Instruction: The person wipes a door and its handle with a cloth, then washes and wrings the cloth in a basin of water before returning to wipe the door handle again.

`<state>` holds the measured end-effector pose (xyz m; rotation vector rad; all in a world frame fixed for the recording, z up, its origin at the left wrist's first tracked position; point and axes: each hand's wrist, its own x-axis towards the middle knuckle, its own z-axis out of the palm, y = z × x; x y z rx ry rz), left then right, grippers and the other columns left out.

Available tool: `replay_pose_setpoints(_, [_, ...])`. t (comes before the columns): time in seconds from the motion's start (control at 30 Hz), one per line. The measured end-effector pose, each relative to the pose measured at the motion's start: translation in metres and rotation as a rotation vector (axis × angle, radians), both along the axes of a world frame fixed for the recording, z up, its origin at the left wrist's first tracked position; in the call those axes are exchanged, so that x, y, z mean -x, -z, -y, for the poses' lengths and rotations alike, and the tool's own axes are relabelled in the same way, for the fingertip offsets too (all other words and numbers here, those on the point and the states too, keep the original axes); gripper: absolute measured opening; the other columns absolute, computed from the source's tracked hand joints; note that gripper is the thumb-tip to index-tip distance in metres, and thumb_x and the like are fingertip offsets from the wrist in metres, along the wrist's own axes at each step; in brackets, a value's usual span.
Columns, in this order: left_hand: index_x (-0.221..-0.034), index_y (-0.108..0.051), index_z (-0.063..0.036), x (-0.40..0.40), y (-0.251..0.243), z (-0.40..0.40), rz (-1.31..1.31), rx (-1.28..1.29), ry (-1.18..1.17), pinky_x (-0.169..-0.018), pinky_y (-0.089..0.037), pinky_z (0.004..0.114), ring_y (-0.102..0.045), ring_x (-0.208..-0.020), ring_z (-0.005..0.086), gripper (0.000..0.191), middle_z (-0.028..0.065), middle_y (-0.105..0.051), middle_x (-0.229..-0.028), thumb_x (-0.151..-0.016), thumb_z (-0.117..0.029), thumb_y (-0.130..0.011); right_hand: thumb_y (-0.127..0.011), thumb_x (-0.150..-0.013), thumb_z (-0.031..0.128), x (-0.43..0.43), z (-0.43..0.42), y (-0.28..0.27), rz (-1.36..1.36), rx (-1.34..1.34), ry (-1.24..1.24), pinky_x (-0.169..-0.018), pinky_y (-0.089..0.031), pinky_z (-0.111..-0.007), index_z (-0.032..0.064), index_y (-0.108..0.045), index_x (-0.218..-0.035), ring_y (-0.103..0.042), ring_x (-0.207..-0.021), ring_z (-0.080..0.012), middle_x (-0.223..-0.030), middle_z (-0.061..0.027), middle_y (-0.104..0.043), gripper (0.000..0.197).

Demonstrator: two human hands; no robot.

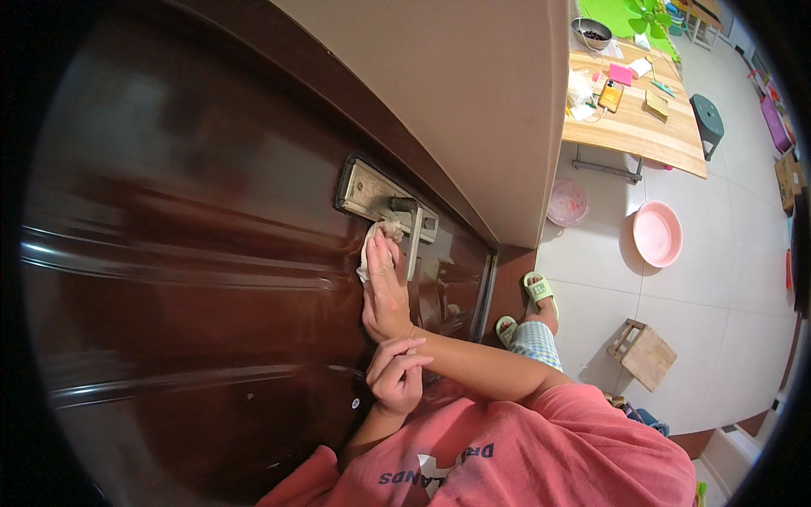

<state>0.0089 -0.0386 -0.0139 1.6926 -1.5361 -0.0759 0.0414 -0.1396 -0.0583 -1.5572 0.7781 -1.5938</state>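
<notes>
My right hand (pixel 386 295) presses a crumpled pale cloth (pixel 366 253) against a dark reddish-brown door (pixel 190 304). Its fingers lie extended over the cloth, just below the door's worn metal lock plate (pixel 374 190). Beside those fingertips, the lever handle (pixel 415 241) juts from the plate. My left hand (pixel 396 380) is loosely bent near my right wrist, fingers a little apart and nothing visible in them. Its fingertips overlap the right forearm in view; whether they touch it I cannot tell.
A beige wall (pixel 456 95) borders the door frame. Beyond stands a wooden table (pixel 633 136) bearing a phone (pixel 611 95) and a metal bowl (pixel 592 33). On the tiled floor are a pink basin (pixel 657 233), a small wooden stool (pixel 647 356) and a dark green stool (pixel 707 120).
</notes>
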Motion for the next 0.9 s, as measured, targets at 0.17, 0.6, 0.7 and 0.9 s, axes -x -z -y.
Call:
replay_pose_setpoints(0.17, [-0.073, -0.066, -0.0048, 0.0, -0.009, 0.002, 0.095, 0.08, 0.017, -0.07, -0.053, 0.034, -0.065, -0.081, 0.0283, 0.018, 0.0118, -0.066, -0.092, -0.076, 0.012, -0.059, -0.052, -0.08, -0.009, 0.003, 0.015, -0.034, 0.072, 0.247, -0.133, -0.108, -0.031, -0.046, -0.0064, -0.04, -0.138, -0.039, -0.127, -0.0464, -0.144, -0.0245, -0.039, 0.06])
replay_pose_setpoints(0.6, [-0.075, -0.063, -0.0026, -0.008, -0.013, 0.001, 0.096, 0.161, -0.082, -0.08, -0.05, 0.038, -0.062, -0.091, 0.0318, 0.013, 0.0164, -0.063, -0.1, -0.077, 0.009, -0.057, -0.057, -0.073, -0.008, 0.008, 0.02, -0.003, -0.077, 0.301, 0.006, -0.1, -0.042, -0.037, -0.0013, -0.056, -0.127, -0.052, -0.118, -0.033, -0.134, -0.0155, -0.053, 0.055])
replay_pose_setpoints(0.7, [-0.075, -0.063, -0.0027, -0.007, -0.01, 0.001, 0.09, 0.151, -0.065, -0.08, -0.05, 0.038, -0.062, -0.092, 0.0317, 0.014, 0.0165, -0.063, -0.101, -0.078, 0.009, -0.057, -0.058, -0.073, -0.009, 0.008, 0.015, 0.01, -0.079, 0.278, -0.042, -0.101, -0.041, -0.037, -0.0015, -0.053, -0.13, -0.051, -0.12, -0.0344, -0.134, -0.0159, -0.052, 0.058])
replay_pose_setpoints(0.9, [-0.075, -0.064, -0.0027, -0.008, -0.009, 0.001, 0.091, 0.128, -0.059, -0.08, -0.05, 0.039, -0.062, -0.091, 0.0315, 0.013, 0.0165, -0.063, -0.101, -0.079, 0.009, -0.058, -0.056, -0.072, -0.012, 0.017, 0.006, 0.047, -0.073, 0.101, -0.118, -0.101, -0.041, -0.038, 0.0007, -0.053, -0.132, -0.049, -0.124, -0.0382, -0.136, -0.0208, -0.051, 0.062])
